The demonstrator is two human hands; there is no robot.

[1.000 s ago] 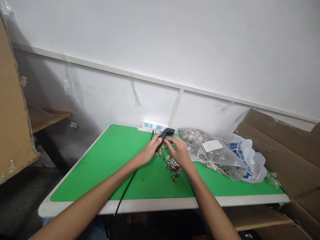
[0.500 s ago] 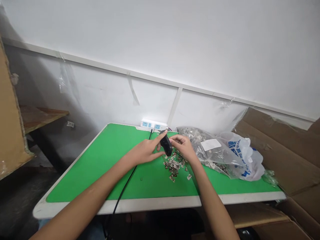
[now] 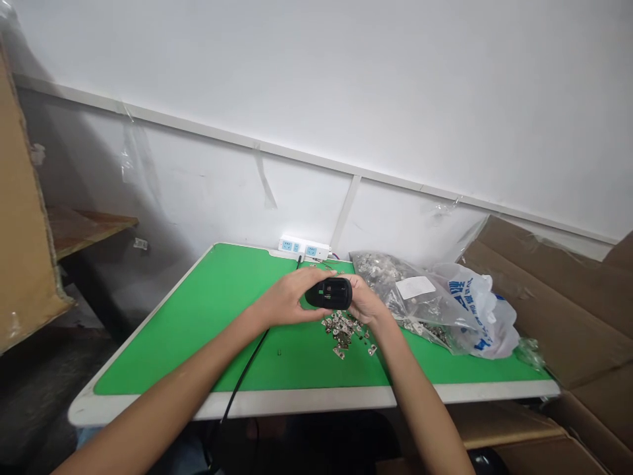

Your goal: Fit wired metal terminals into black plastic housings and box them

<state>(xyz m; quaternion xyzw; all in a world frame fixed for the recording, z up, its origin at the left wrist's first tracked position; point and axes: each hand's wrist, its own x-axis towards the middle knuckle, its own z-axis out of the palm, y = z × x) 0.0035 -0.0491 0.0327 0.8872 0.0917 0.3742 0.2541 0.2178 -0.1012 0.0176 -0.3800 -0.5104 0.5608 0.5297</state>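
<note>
A black plastic housing (image 3: 337, 294), rounded like a computer mouse, is held above the green table mat. Its open, battery-like compartment faces me, with small metal bits inside. My left hand (image 3: 288, 298) grips the left end between thumb and fingers. At the right end, my right hand (image 3: 363, 302) is closed around the back and side of the housing; its fingertips are mostly hidden behind it. Just below both hands lies a loose pile of small metal contact pieces (image 3: 343, 333), a few of them with springs.
A clear bag of metal pieces (image 3: 380, 267) and a white printed plastic bag (image 3: 487, 316) lie on the right. The power strip (image 3: 304, 248) stands against the wall, its black cable (image 3: 252, 361) crossing the mat (image 3: 163, 349). Cardboard boxes (image 3: 548, 297) flank the table's right side.
The housing has turned from steeply tilted to roughly level, so its compartment now faces me. My right hand has moved from pinching at its side to closing around its right end.
</note>
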